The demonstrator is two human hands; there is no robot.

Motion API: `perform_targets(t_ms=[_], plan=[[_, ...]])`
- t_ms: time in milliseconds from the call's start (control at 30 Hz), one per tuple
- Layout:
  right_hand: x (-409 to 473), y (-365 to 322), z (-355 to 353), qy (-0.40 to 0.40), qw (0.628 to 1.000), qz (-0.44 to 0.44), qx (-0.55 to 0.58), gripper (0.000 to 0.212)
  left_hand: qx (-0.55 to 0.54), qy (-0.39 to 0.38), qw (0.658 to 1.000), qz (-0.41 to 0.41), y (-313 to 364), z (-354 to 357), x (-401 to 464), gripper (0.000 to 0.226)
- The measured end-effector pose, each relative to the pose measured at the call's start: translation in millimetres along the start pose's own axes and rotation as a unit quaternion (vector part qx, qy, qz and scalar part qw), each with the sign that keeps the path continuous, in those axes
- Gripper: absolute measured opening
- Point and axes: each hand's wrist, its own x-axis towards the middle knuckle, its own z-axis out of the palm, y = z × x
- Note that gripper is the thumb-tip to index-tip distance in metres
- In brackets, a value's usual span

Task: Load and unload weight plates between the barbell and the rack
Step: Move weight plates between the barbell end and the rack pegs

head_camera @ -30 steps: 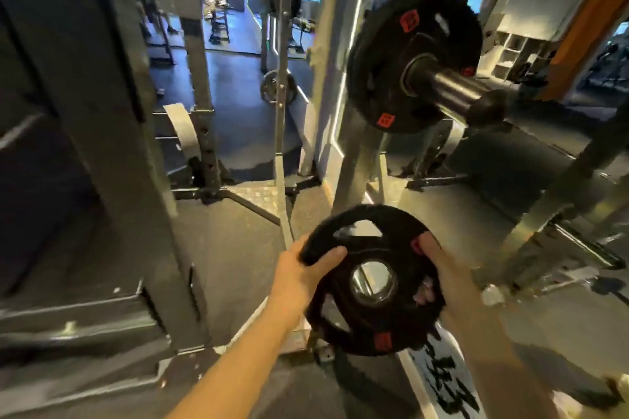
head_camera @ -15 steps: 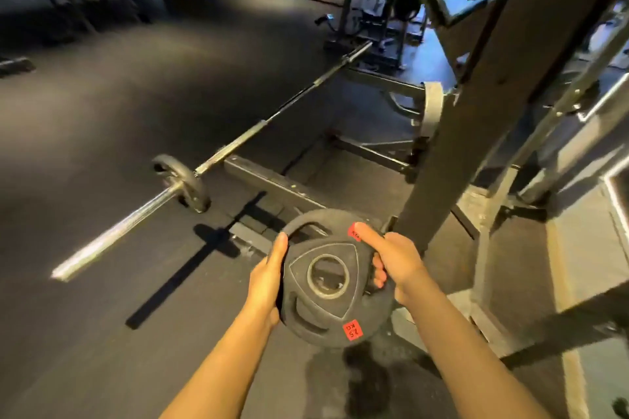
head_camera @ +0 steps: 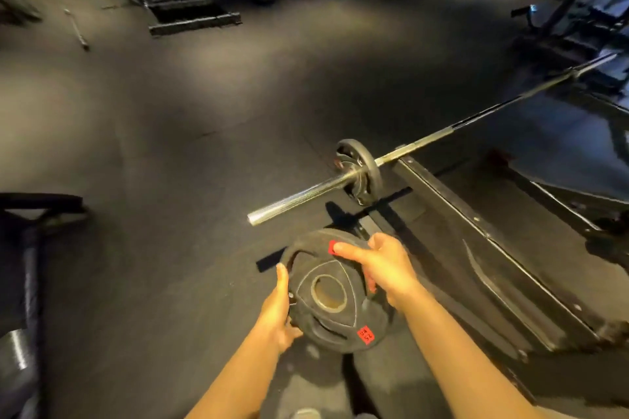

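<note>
Fingers of the right hand (head_camera: 383, 267) are curling through a grip slot at the upper right of the black weight plate (head_camera: 335, 292), thumb lying along its rim by a red sticker, while the left hand (head_camera: 279, 309) is clamping the lower left edge, thumb up the face and fingers behind. Both are holding the plate at waist level, tilted face-up, just as half a second ago. Since then the view is swinging right: the barbell (head_camera: 391, 160) on the dark floor (head_camera: 170, 146), then off to the left, is now lying just beyond the plate, its bare sleeve end pointing near it, one small plate (head_camera: 360, 172) already loaded. The rack upright has left the view.
</note>
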Motion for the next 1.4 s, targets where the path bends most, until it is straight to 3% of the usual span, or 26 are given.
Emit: perform_targets(t_ms=[67,200,367,500,600,800,1000,1167,1300,1400], plan=[[16,-11,31,-0.036,0.999,-0.004,-0.038,0.056,-0.027,0.019,0.999,-0.018,8,-23,9,0.100],[53,-29,83,-0.086,0.994,-0.011,-0.072,0.060,-0.076,0.027,0.996,-0.040,40,-53,22,0.099],[120,-40,120,-0.176,0.982,0.015,-0.064,0.046,-0.098,0.090,0.991,-0.020,72,-81,83,0.119],[172,-37,135,-0.235,0.964,0.011,-0.124,0.030,-0.111,0.117,0.987,0.013,111,-77,109,0.101],[214,-36,149,-0.253,0.955,0.027,-0.149,0.031,-0.094,0.096,0.991,0.012,139,-77,140,0.100],[269,-35,182,-0.262,0.948,0.049,-0.176,0.031,-0.162,0.117,0.979,-0.027,170,-87,200,0.088],[309,-16,207,-0.236,0.953,0.092,-0.163,0.034,-0.107,0.151,0.979,-0.088,188,-107,259,0.081],[311,9,228,-0.179,0.962,0.148,-0.142,0.045,-0.041,0.135,0.980,-0.138,197,-133,297,0.091],[314,27,238,-0.126,0.963,0.200,-0.126,0.056,0.026,0.085,0.977,-0.194,225,-140,323,0.113],[313,27,239,-0.128,0.961,0.199,-0.141,0.039,0.073,0.057,0.974,-0.207,240,-138,338,0.120]])
